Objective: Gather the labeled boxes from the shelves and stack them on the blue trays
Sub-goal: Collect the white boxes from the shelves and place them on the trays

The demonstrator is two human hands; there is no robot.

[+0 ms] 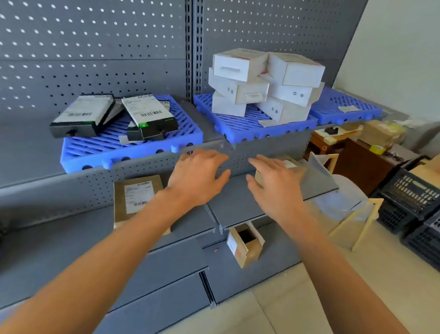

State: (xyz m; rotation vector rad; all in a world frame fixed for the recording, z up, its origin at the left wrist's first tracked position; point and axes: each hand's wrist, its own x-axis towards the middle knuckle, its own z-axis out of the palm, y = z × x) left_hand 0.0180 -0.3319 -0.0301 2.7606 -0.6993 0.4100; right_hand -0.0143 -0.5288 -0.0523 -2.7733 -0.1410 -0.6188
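Cardboard box (pixel 282 169) sits under the spread, empty right hand (pixel 275 187) (left hand (pixel 197 178) likewise open); a careless one-sided grab could tip it off the shelf (pixel 237 205).

Your right hand (pixel 275 187) covers most of a brown box (pixel 290 167); contact cannot be confirmed. Labels on the black boxes (pixel 83 116) are too blurred to read.

Beside the slatted blue middle tray (pixel 245 128) stacked with white boxes (pixel 266 83), black-and-white barcoded boxes (pixel 115 115) lie against grey perforated shelving (pixel 92 38).
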